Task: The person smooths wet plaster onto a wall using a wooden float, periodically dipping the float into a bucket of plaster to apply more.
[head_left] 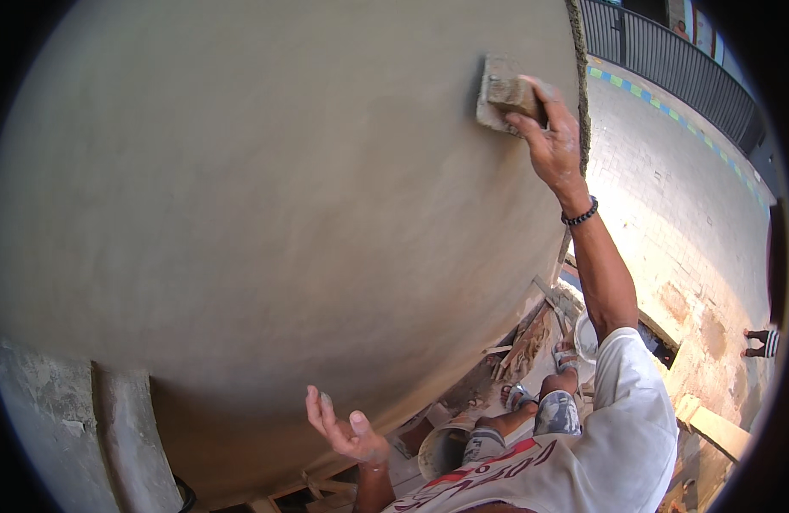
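Right arm raised and reaching, left arm low; hands well apart.
Right hand (555, 132) up high, thumb and fingers curled in a grip, pale smears on skin; right wrist (574, 198) just below it, right forearm (606, 265) running down from there, elbow slightly bent. Left hand (350, 436) lower and left of the right one, empty, fingers loosely bent, thumb spread apart; left forearm (375, 489) below it, partly visible.

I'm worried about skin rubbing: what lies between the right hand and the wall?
The head view shows a float between the right hand and the grey wall.
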`<control>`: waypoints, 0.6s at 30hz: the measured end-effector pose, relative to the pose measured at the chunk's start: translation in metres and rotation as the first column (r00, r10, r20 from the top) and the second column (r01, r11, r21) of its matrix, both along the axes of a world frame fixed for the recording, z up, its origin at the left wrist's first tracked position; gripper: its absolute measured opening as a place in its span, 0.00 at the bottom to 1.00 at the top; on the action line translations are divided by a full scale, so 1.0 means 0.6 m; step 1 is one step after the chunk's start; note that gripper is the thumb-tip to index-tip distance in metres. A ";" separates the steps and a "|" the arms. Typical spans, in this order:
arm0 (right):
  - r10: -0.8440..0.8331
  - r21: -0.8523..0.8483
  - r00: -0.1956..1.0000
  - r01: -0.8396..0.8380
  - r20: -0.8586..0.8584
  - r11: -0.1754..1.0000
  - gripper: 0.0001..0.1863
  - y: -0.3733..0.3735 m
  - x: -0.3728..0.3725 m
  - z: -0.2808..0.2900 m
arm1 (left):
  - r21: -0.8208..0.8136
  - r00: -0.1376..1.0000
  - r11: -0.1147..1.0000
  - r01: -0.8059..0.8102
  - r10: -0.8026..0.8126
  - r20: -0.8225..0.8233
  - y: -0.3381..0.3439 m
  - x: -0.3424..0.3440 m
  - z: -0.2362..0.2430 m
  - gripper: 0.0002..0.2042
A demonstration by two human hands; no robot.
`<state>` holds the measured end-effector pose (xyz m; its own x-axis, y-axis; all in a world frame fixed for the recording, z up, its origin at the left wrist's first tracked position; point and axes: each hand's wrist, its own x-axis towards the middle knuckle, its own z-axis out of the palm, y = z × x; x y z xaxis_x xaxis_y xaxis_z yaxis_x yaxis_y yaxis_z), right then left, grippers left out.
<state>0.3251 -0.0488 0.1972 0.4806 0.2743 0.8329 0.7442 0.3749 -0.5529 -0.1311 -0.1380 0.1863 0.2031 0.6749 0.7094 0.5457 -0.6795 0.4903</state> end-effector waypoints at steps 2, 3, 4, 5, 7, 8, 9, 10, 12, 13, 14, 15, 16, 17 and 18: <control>0.003 -0.018 0.997 -0.001 0.083 1.000 0.27 0.014 -0.016 -0.013 | -0.012 1.000 1.000 0.016 -0.016 0.000 0.005 0.016 0.000 0.23; 0.017 -0.021 0.995 -0.015 0.095 1.000 0.28 0.010 -0.046 -0.039 | -0.021 1.000 1.000 0.022 -0.021 0.002 0.007 0.024 -0.001 0.23; 0.082 -0.088 0.975 -0.065 0.206 0.994 0.28 0.000 -0.075 -0.065 | -0.039 0.999 0.999 0.026 -0.025 0.021 0.011 0.037 0.000 0.24; 0.166 -0.169 0.941 -0.120 0.296 0.978 0.29 -0.010 -0.105 -0.096 | -0.067 1.000 0.998 0.017 -0.015 0.027 0.011 0.044 0.000 0.24; 0.279 -0.239 0.915 -0.213 0.291 0.947 0.30 -0.033 -0.117 -0.124 | -0.073 0.999 0.996 0.046 -0.044 0.031 0.012 0.058 0.001 0.24; 0.330 -0.268 0.900 -0.256 0.283 0.929 0.30 -0.040 -0.112 -0.133 | -0.051 0.997 0.996 0.080 -0.078 0.024 0.014 0.064 0.003 0.24; 0.235 -0.242 0.968 -0.209 0.084 0.947 0.29 -0.048 -0.085 -0.134 | -0.029 0.994 0.993 0.111 -0.111 0.014 0.015 0.069 0.004 0.24; 0.123 -0.225 0.985 -0.149 -0.124 0.963 0.29 -0.052 -0.052 -0.120 | -0.031 0.994 0.993 0.110 -0.110 0.004 0.019 0.071 0.005 0.24; 0.046 0.024 0.900 -0.040 -0.433 0.999 0.28 -0.031 0.023 -0.058 | -0.053 0.995 0.994 0.098 -0.099 -0.018 0.014 0.067 -0.002 0.23; -0.061 0.005 0.931 0.067 -0.361 0.998 0.28 -0.015 0.066 -0.035 | -0.078 0.996 0.993 0.085 -0.086 -0.020 0.010 0.064 -0.006 0.23; -0.035 0.065 0.938 0.062 -0.346 0.996 0.28 0.006 0.100 -0.029 | -0.105 0.997 0.992 0.076 -0.078 -0.018 0.009 0.062 -0.011 0.23; -0.025 0.046 0.950 0.042 -0.312 0.998 0.28 0.010 0.086 -0.019 | -0.130 0.998 0.989 0.065 -0.068 -0.013 0.011 0.060 -0.015 0.23; -0.016 0.025 0.960 0.024 -0.278 0.999 0.28 0.017 0.054 -0.003 | -0.143 0.998 0.988 0.065 -0.067 -0.013 0.012 0.060 -0.018 0.23; 0.004 0.006 0.969 -0.003 -0.247 1.000 0.28 0.029 0.015 0.009 | -0.152 0.998 0.987 0.053 -0.056 -0.015 0.014 0.058 -0.020 0.23; 0.038 -0.023 0.990 -0.042 -0.139 0.999 0.28 0.033 -0.043 0.001 | -0.165 0.999 0.986 0.025 -0.030 -0.023 0.009 0.056 -0.022 0.23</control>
